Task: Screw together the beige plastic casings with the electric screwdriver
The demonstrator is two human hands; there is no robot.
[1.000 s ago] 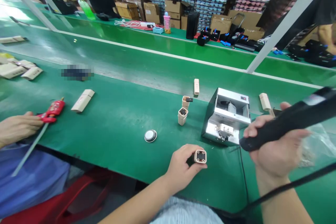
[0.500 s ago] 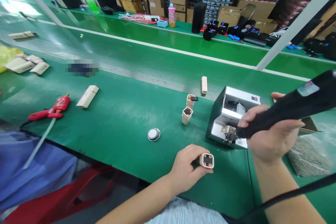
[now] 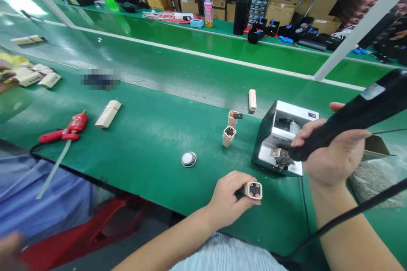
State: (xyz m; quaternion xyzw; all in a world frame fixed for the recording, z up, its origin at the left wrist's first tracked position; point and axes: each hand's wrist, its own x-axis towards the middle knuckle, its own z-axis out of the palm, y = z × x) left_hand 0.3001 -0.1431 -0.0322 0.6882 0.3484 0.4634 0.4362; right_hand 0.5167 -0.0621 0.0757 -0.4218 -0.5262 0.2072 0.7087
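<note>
Left hand point(image 3: 227, 200) pinches a beige square plastic housing point(image 3: 253, 190) between thumb and fingertips, low over the green tabletop point(image 3: 143, 169) near its front edge; whether the housing touches the surface cannot be told. The housing sits at 3 o'clock of that hand, its long axis pointing roughly at the camera, with one end face and its dark square centre showing and the rest of its length hidden by the fingers. Right hand point(image 3: 333, 159) is curled closed around a black electric screwdriver point(image 3: 352, 120), whose body rises toward 2 o'clock and is cut off by the frame edge, its nose aimed toward 8 o'clock. That nose lies at 2 o'clock from the housing's end face, well apart from it — the left hand is the nearer to the housing, the right nearer to a silver screw feeder point(image 3: 280, 135), which it partly overlaps. The bit is hard to make out against the feeder's metal. Two matching beige housings point(image 3: 229, 136) stand upright at 12 o'clock from the left hand. A blurred hand point(image 3: 9, 252), apparently another person's, shows at the lower-left corner.
</note>
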